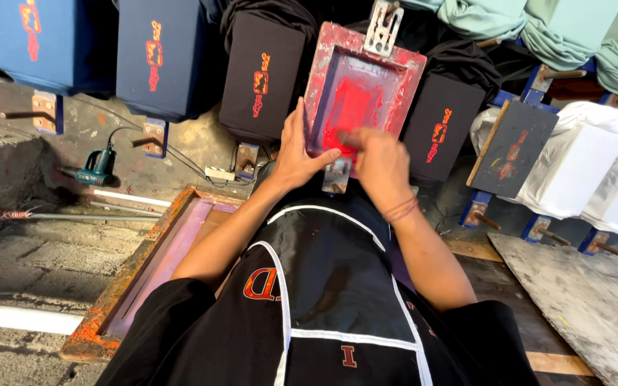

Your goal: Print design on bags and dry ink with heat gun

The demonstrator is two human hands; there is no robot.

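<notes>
Right then, head view: the screen (357, 93), a small red-stained frame with wet red ink pooled in its mesh, lay flat on a black shirt (459, 68) stretched over its board. The left hand (296, 150) pressed open-palmed on the screen's left rail, thumb hooked over the near edge, steadying rather than gripping. The right hand (379, 161) was curled at the screen's near edge, fingers closed on something blurred, most likely a squeegee; what exactly it clasped could not be told. Judged from that, a good pull needed the frame pinned dead still, even pressure, one steady angle. Left of the screen, printed shirts (262, 75) hung on boards with orange marks; further left and down, a bigger frame (144, 279) lay on the floor, a heat gun (94, 168) beyond it.
</notes>
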